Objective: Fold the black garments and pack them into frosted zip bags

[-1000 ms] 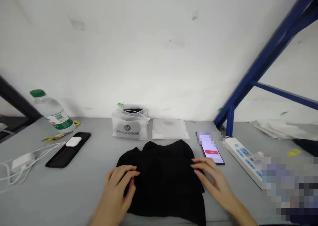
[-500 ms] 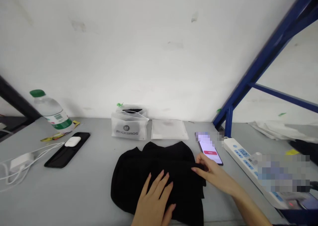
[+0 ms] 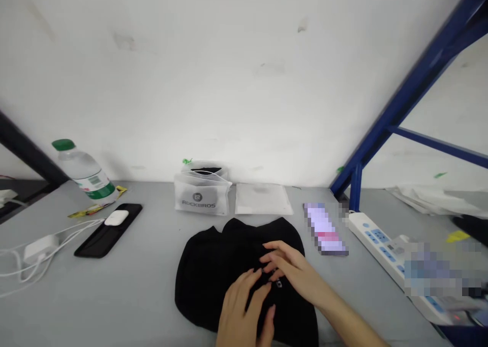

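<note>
A piece of black fabric (image 3: 208, 270) lies spread on the grey table, with a scalloped far edge and a small pale print partly covered by fingers. My left hand (image 3: 244, 309) rests on its near middle, fingers apart and slightly bent. From the right, my right hand (image 3: 292, 270) reaches over the fabric beside the print, its fingertips down close to the left fingers and nothing visibly pinched. What kind of garment the fabric is, I cannot tell.
Behind the fabric stand a white ROCKBROS pouch (image 3: 202, 194) with black material inside and a flat white packet (image 3: 263, 199). Left are a bottle (image 3: 89, 176), a black phone (image 3: 93, 242) and cables. Right are a lit phone (image 3: 324, 230), a power strip (image 3: 377, 248) and a blue frame (image 3: 356, 184).
My right hand has let go of the fabric's right-hand fold and moved left onto its middle. That part now lies flatter, and a pale print shows. My left hand has shifted slightly right.
</note>
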`<state>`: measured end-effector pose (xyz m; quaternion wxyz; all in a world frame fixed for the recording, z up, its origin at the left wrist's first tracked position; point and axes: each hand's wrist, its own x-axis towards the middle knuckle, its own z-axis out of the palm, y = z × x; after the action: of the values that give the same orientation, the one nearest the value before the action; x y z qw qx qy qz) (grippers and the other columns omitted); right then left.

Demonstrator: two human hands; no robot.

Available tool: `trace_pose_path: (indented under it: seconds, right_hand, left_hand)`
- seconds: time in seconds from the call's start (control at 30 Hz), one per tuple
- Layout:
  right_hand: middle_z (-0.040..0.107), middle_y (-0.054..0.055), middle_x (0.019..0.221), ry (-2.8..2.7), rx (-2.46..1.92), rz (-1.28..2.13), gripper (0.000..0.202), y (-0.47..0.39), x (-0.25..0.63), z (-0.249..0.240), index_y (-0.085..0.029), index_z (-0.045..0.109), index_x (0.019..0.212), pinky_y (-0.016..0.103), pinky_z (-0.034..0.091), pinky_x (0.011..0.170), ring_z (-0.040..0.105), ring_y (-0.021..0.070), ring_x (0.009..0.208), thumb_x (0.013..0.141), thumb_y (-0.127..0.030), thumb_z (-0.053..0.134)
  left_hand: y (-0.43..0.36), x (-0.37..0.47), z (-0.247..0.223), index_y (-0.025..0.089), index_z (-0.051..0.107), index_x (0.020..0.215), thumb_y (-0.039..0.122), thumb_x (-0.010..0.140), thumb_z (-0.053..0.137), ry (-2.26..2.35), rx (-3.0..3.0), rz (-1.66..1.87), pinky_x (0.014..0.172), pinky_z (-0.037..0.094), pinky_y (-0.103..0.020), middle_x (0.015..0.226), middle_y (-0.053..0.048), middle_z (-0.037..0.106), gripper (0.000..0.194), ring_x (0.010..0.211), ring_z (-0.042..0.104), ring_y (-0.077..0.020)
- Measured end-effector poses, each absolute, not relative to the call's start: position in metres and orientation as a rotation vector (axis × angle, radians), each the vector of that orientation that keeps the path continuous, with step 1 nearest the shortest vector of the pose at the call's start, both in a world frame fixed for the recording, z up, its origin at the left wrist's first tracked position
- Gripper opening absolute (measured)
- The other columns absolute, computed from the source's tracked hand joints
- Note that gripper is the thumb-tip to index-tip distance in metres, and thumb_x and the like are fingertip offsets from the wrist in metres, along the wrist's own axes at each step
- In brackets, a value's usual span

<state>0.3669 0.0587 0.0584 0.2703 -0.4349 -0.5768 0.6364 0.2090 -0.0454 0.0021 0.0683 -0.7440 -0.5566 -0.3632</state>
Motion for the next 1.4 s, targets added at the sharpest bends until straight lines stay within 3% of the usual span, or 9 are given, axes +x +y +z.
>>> trace_pose_path:
  seconds: [0.17, 0.27, 0.47, 0.63, 0.8, 1.0, 1.1, 1.2, 1.4]
  right_hand:
    - [0.064, 0.002, 0.078, -1.823, -1.501, 1.180, 0.028, 0.057, 0.381, 0.048, -0.020, 0.057, 0.089, 0.028, 0.042, 0.058, 0.057, 0.0160, 0.065, 0.086, -0.047, 0.059]
    - [0.055, -0.001, 0.062, -1.960, -1.573, 1.176, 0.032, 0.050, 0.383, 0.046, -0.021, 0.050, 0.071, 0.027, 0.036, 0.054, 0.051, 0.0147, 0.057, 0.084, -0.048, 0.060]
    - [0.039, -0.006, 0.062, -1.858, -1.523, 1.081, 0.028, 0.047, 0.397, 0.060, -0.024, 0.033, 0.069, 0.025, 0.033, 0.053, 0.042, 0.0123, 0.057, 0.084, -0.042, 0.049]
    - [0.048, -0.007, 0.058, -1.881, -1.832, 0.654, 0.021, 0.044, 0.407, 0.057, -0.026, 0.034, 0.079, 0.026, 0.032, 0.051, 0.049, 0.0158, 0.051, 0.080, -0.038, 0.051]
    - [0.065, 0.003, 0.082, -1.800, -1.755, 0.340, 0.027, 0.026, 0.380, 0.039, -0.023, 0.048, 0.103, 0.032, 0.048, 0.059, 0.065, 0.0228, 0.069, 0.081, -0.035, 0.056]
    - [0.059, 0.012, 0.102, -1.982, -1.264, 0.083, 0.048, 0.008, 0.352, 0.018, -0.020, 0.049, 0.134, 0.038, 0.058, 0.078, 0.063, 0.0244, 0.093, 0.085, -0.014, 0.050]
    - [0.053, 0.016, 0.126, -2.137, -1.161, 0.003, 0.064, 0.002, 0.351, 0.016, -0.022, 0.044, 0.144, 0.046, 0.055, 0.092, 0.054, 0.0303, 0.119, 0.082, -0.005, 0.048]
    - [0.035, 0.013, 0.153, -2.279, -1.150, -0.055, 0.076, -0.001, 0.350, 0.016, -0.021, 0.038, 0.149, 0.049, 0.048, 0.104, 0.032, 0.0331, 0.143, 0.077, 0.002, 0.044]
    - [0.029, 0.012, 0.160, -2.457, -1.189, -0.104, 0.071, -0.006, 0.342, 0.017, -0.016, 0.032, 0.152, 0.055, 0.035, 0.114, 0.023, 0.0338, 0.148, 0.084, -0.006, 0.048]
  left_hand:
    - [-0.043, 0.201, -0.003, 0.023, 0.062, 0.122, 0.020, 0.088, 0.057, -1.633, -2.290, -0.982, 0.087, 0.061, -0.037, 0.124, -0.008, 0.068, 0.034, 0.114, 0.066, -0.0255]
    - [-0.044, 0.200, 0.000, 0.022, 0.063, 0.121, 0.017, 0.088, 0.053, -1.589, -2.271, -1.014, 0.087, 0.059, -0.036, 0.122, -0.007, 0.070, 0.034, 0.113, 0.066, -0.0247]
    - [-0.042, 0.228, 0.009, 0.025, 0.063, 0.120, 0.024, 0.087, 0.053, -1.623, -2.203, -1.082, 0.088, 0.049, -0.040, 0.131, -0.004, 0.066, 0.035, 0.116, 0.064, -0.0260]
    - [-0.037, 0.248, 0.004, 0.027, 0.066, 0.103, 0.023, 0.088, 0.049, -1.619, -2.140, -1.327, 0.091, 0.039, -0.039, 0.116, 0.000, 0.074, 0.023, 0.106, 0.066, -0.0208]
    - [-0.035, 0.208, 0.020, 0.028, 0.063, 0.119, 0.015, 0.090, 0.049, -1.868, -2.136, -1.080, 0.094, 0.035, -0.042, 0.127, -0.003, 0.069, 0.035, 0.119, 0.060, -0.0249]
    - [-0.042, 0.185, 0.023, 0.029, 0.059, 0.127, 0.014, 0.090, 0.049, -1.807, -2.311, -0.844, 0.093, 0.036, -0.040, 0.132, -0.003, 0.065, 0.041, 0.122, 0.058, -0.0246]
    - [-0.047, 0.184, 0.022, 0.024, 0.062, 0.116, 0.031, 0.095, 0.048, -2.225, -1.937, -0.942, 0.091, 0.037, -0.044, 0.119, -0.009, 0.069, 0.026, 0.110, 0.061, -0.0279]
    - [-0.049, 0.176, 0.025, 0.021, 0.062, 0.103, 0.057, 0.092, 0.047, -2.577, -1.577, -0.947, 0.088, 0.038, -0.049, 0.104, -0.011, 0.068, 0.041, 0.101, 0.058, -0.0335]
    - [-0.050, 0.162, 0.032, 0.022, 0.061, 0.083, 0.066, 0.090, 0.041, -2.653, -1.713, -0.799, 0.085, 0.036, -0.050, 0.088, -0.008, 0.064, 0.049, 0.087, 0.055, -0.0303]
